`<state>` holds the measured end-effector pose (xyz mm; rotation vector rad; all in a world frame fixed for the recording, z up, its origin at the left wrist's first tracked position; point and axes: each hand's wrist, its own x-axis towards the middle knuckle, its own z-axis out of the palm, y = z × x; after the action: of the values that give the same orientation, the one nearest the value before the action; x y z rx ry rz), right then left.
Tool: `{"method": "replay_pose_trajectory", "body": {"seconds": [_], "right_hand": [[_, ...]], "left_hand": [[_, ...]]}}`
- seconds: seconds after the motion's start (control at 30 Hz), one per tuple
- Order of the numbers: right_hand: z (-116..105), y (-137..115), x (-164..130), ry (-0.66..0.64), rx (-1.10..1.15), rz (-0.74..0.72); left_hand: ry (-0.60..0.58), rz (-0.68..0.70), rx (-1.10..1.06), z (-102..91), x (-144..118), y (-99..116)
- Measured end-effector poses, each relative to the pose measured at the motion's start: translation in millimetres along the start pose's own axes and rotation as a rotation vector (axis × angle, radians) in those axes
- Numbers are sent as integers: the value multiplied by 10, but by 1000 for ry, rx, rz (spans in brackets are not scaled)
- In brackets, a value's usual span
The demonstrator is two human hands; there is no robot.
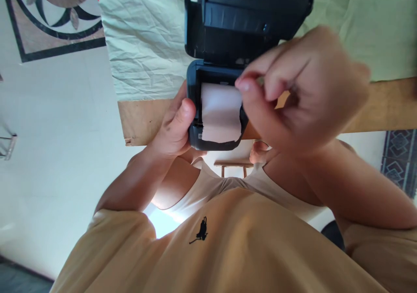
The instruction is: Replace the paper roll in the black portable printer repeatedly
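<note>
A small black receipt printer (194, 82) is held level near the table's front edge. Inside its open compartment lies a white paper roll (221, 110), whose loose end hangs over the front rim with a ragged edge. My left hand (176, 128) grips the printer's left side, thumb on top and fingers beneath. At the printer's upper right, my right hand (302, 88) has thumb and forefinger pressed together beside the paper; whatever is between the fingertips, if anything, cannot be made out. Directly behind the printer stands a larger black device (224, 41), cut off by the top of the view.
A pale green cloth (146, 45) covers the table, leaving its bare wooden front edge (143, 119) exposed. Below are my knees and a wooden stool or rung (233, 164). Pale floor with a patterned inlay (65, 19) lies to the left; a dark patterned border (399, 158) runs at right.
</note>
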<state>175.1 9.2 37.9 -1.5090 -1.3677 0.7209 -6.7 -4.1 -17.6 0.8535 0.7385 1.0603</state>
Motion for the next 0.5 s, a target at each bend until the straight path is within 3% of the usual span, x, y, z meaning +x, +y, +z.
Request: {"method": "replay_pose_trajectory", "body": {"seconds": [0.1,0.23,0.33,0.5], "right_hand": [[-37,-92,-69,-182,-362,-322],[-70,-51,-102,-320,-657,-437],[-97,45,-66,-409,-736,-519],[-168,18,-27,-443,-680,-546]], "left_hand": [[-29,23,36,-6,-7,-13],[37,-9,39,17,-17,-12],[83,-62,80,18,-34,13],[14,-85,133,-32,-56,52]]}}
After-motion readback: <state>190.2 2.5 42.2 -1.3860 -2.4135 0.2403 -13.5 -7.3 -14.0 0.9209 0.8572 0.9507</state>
